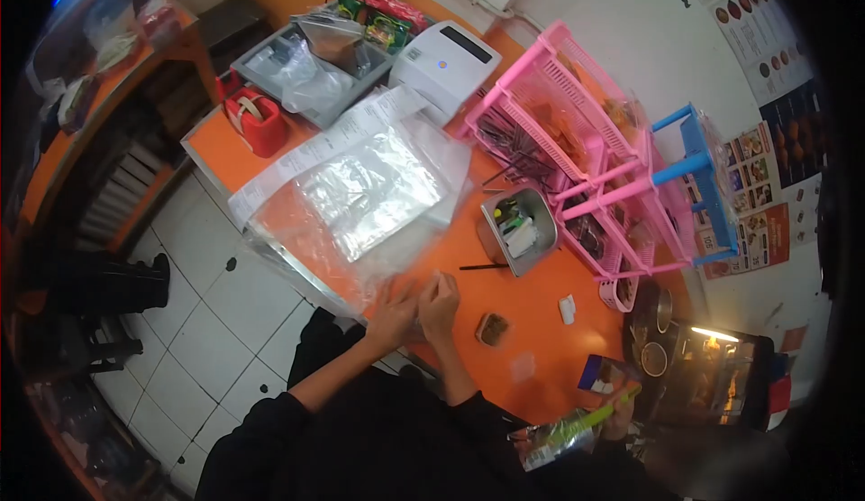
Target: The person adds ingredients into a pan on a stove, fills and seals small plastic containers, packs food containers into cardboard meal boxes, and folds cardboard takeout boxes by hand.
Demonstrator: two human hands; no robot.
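My left hand and my right hand are close together at the front edge of the orange table. Both have their fingers drawn in as in a pinch; what lies between them is too small and blurred to make out. Just beyond the left fingers spreads a loose clear plastic sheet. A stack of clear plastic bags lies farther back, over printed paper. To the right of my right hand sits a small clear tub with brown contents.
A metal container holds small items beside a pink rack. Behind stand a white printer-like machine, a grey divided tray and a red tape dispenser. At lower right, another person's hand holds a green packet.
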